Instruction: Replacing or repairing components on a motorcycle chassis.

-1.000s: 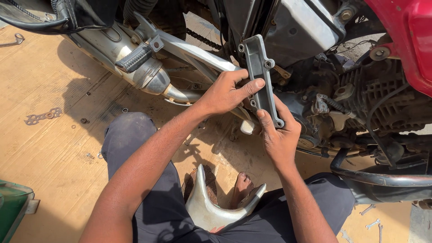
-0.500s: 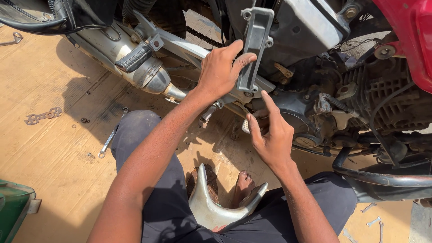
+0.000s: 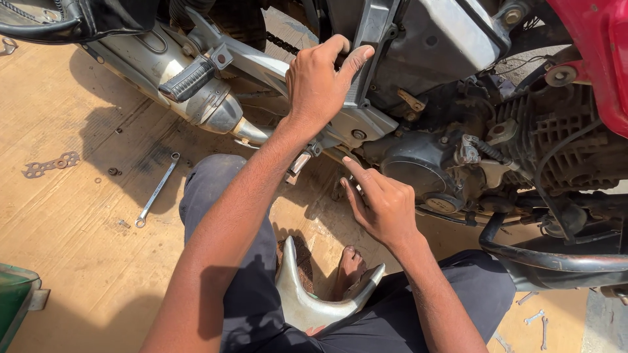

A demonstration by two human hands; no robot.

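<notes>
My left hand (image 3: 320, 82) grips a dark grey bracket (image 3: 373, 46) and holds it up against the motorcycle's frame, beside the silver side cover (image 3: 438, 39). My right hand (image 3: 383, 202) hovers lower, fingers apart and index finger pointing up toward the engine case (image 3: 418, 173); it holds nothing. The bracket's upper end runs out of the top of the view.
A silver exhaust (image 3: 163, 62) with a black footpeg (image 3: 190, 78) lies at upper left. A spanner (image 3: 156, 191), a flat metal plate (image 3: 49, 165) and small bolts lie on the tan floor. A silver curved cover (image 3: 307, 301) rests on my lap. Red fairing (image 3: 598, 59) at right.
My left hand has lifted the bracket upward against the frame. My right hand has let go of the bracket and dropped below it, fingers now spread.
</notes>
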